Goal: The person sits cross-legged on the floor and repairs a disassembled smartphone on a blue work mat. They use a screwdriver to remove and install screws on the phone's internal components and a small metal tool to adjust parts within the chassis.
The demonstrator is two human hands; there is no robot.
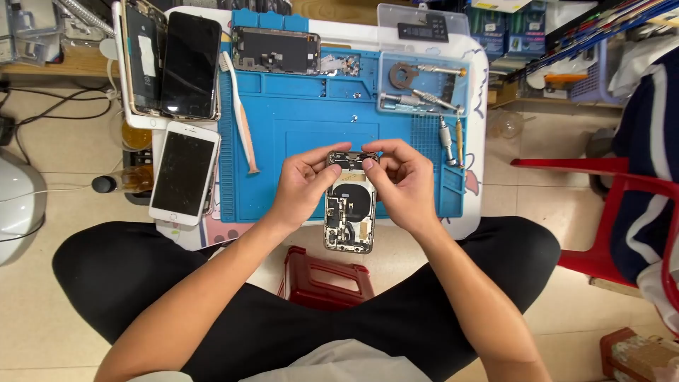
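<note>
At the far right corner of the blue mat point(297, 127) we see a clear plastic tray point(422, 83). In it lie a round metal disc with a hole point(404, 73) and several screwdrivers point(431, 99); one of them lies across the tray's top edge and two more lie near its front edge. Two further screwdrivers point(450, 138) lie on the mat just below the tray, near the mat's right edge. Behind the tray stands a clear lid point(423, 20) with a dark strip on it.

We hold an opened phone point(349, 205) over the front edge of the mat, with its lower end hanging past the table point(475, 71) edge, above a red stool point(329, 277). The phone has no screen, so we see its inside: a pale round coil in the middle, dark parts and small metal plates around it, and a silver frame.

Our left hand point(300, 185) grips the top left corner of the phone, with the thumb on its upper edge. Our right hand point(397, 182) grips the top right corner, and its thumb and forefinger are pinched together on the top part of the phone. Both hands are closed on it.

On the left edge of the table lie a white phone point(184, 173), two more phones point(170, 64) and a toothbrush point(240, 113). Another opened phone point(276, 49) lies at the far edge of the mat.
</note>
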